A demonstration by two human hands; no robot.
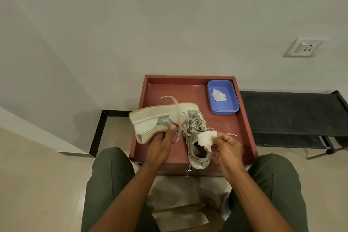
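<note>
Nothing written can be read here: no text, label, brand, number or sign. The raised shoe (150, 121) is blurred, so any mark on its side cannot be made out. The wall socket (304, 47) is too small to show lettering.

beige sneaker (160, 118) tipped sideways, sole up, above tray; crumpled white tissue (206, 140) beside it.
</note>
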